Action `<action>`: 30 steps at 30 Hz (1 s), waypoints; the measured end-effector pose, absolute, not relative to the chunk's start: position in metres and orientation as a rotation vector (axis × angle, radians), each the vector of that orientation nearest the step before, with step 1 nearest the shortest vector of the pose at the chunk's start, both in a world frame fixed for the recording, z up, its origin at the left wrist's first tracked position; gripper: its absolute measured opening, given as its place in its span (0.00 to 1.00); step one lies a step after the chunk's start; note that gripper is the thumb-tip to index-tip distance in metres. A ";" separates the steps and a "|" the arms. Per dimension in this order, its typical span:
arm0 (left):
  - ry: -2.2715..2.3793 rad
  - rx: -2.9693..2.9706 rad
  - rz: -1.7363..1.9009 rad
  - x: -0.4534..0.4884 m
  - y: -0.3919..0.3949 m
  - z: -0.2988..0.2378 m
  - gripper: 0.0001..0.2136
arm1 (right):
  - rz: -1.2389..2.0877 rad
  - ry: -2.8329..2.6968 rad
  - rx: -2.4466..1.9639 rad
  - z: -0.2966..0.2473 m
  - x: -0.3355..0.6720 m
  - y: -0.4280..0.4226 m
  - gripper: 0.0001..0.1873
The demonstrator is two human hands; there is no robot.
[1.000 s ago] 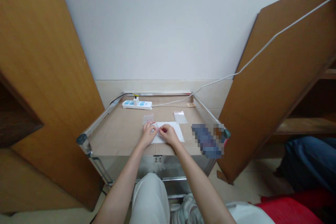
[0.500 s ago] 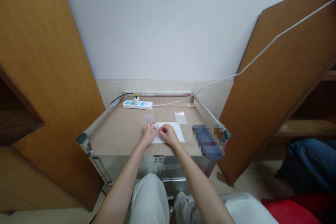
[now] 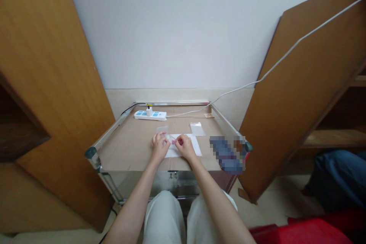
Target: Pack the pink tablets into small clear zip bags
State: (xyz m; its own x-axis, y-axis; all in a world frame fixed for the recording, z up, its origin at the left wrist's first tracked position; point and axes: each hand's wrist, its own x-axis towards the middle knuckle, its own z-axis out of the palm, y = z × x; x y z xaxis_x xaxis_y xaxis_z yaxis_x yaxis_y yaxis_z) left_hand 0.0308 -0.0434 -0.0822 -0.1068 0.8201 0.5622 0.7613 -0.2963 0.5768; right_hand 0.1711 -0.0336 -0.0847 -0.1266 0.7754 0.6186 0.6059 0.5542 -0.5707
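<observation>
right hand [image 3: 185,147] is pinching a small pink-tinted clear plastic piece [image 3: 173,142], its long axis unclear | left hand [image 3: 160,147] is holding curled closed just beside the piece, contact hidden | right hand is nearer | both are working above a white paper sheet [image 3: 192,149] on the brown cardboard-topped bench [image 3: 128,148] | a clear plastic bag [image 3: 197,129] is lying just beyond the sheet's far right corner

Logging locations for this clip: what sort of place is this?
Probably a room in a home, used as a makeshift work spot: open wood-veneer cabinet doors stand on both sides, and a white power strip lies on a cardboard-topped metal cart against a plain white wall.
</observation>
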 end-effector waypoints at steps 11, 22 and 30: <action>1.787 2.313 1.298 0.040 -0.060 -0.064 0.05 | 0.189 -1.998 -1.031 -0.082 0.171 -0.041 0.10; 1.402 2.432 1.319 0.034 -0.057 -0.066 0.08 | 0.168 -2.017 -1.038 -0.079 0.169 -0.043 0.08; 1.390 2.521 1.155 0.033 -0.052 -0.075 0.25 | 0.244 -1.952 -1.037 -0.078 0.168 -0.038 0.14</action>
State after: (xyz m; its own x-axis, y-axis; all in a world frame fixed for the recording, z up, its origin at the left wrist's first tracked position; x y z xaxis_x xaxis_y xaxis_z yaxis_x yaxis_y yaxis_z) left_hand 0.0334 -0.0516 -0.0749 0.3214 0.7429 0.5872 0.7136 -0.5976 0.3655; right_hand 0.1683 -0.0383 -0.0785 -0.2581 0.7451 0.6149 0.5708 0.6312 -0.5252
